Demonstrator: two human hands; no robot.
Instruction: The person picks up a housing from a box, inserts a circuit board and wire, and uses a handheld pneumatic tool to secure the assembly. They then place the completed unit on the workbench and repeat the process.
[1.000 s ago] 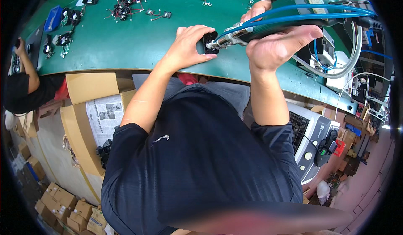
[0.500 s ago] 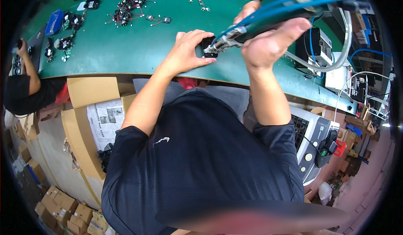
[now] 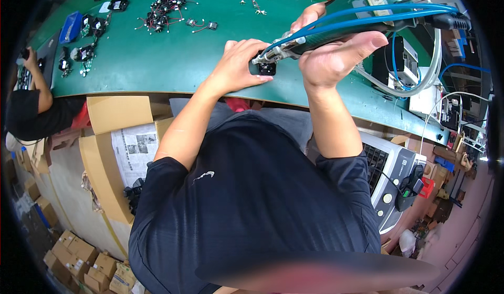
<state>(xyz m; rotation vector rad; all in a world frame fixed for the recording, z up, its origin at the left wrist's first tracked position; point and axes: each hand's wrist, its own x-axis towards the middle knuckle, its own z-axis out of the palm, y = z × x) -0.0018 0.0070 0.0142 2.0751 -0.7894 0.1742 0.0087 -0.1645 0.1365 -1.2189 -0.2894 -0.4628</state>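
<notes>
On the green work table, my left hand [image 3: 235,67] closes its thumb and fingers round a small black part [image 3: 267,69], keeping it flat against the surface. My right hand [image 3: 329,64] grips a dark green power screwdriver [image 3: 353,0] with a metal nose [image 3: 278,51]. The tool slants down to the left. Its nose is over the far left side of the black part, close to my left fingers; whether the tip touches cannot be made out. Blue tubing [image 3: 346,20] runs along the tool, covering some of its body.
Wired black parts [image 3: 167,9] lie heaped at the far side, with more parts [image 3: 83,53] and a blue bin [image 3: 70,27] to the left. Equipment [image 3: 404,58] and a pale hose [image 3: 428,76] stand right. An open carton [image 3: 105,173] is below; another person [image 3: 32,102] works far left.
The screwdriver's nose has shifted slightly up and left over the black part, showing more of the part's near side. Both hands keep their hold.
</notes>
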